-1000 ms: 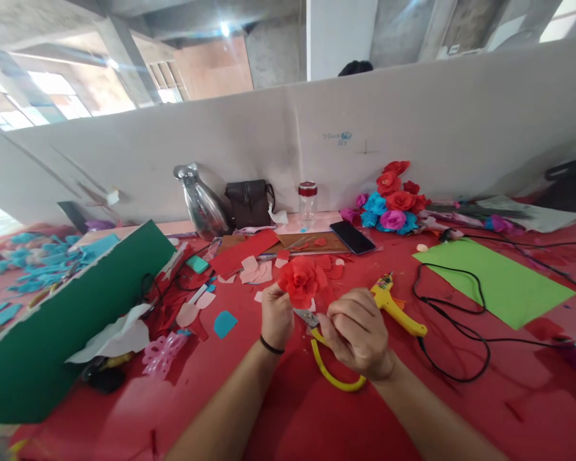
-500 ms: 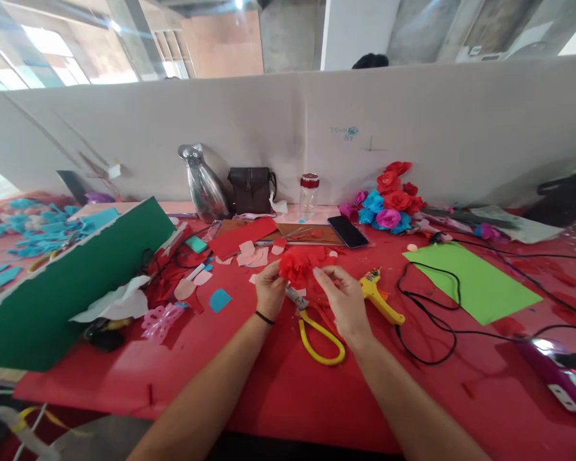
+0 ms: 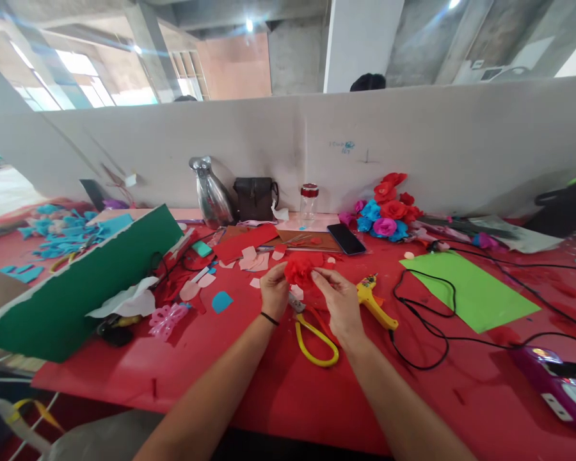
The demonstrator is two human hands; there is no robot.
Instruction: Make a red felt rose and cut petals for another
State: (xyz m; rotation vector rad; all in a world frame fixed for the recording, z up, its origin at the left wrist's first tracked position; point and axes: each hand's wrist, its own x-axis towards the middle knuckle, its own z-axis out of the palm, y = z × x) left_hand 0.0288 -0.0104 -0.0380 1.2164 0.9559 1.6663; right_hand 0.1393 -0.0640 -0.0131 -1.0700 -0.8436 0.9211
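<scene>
A red paper flower (image 3: 298, 270) is held up over the middle of the red table. My left hand (image 3: 274, 291) pinches it from the left, with a dark band on the wrist. At its right edge, the thumb and fingers of my right hand (image 3: 338, 298) are closed on a petal. Scissors (image 3: 317, 342) with one yellow and one red handle loop lie on the table beneath my hands. Just right of my right hand rests a yellow glue gun (image 3: 375, 302) with a black cord.
Pink paper petals (image 3: 254, 259) and a blue petal (image 3: 221, 301) lie to the left, before a green board (image 3: 86, 288). At the back stand a steel jug (image 3: 214, 195), a glass bottle (image 3: 308, 205), a phone (image 3: 346, 239) and a bunch of paper flowers (image 3: 388, 208). A green sheet (image 3: 480, 294) and purple power strip (image 3: 557, 384) are right.
The right fingers have come in from slightly off the flower's right side to its edge. My left hand still holds the flower. The whole view has tilted up a little.
</scene>
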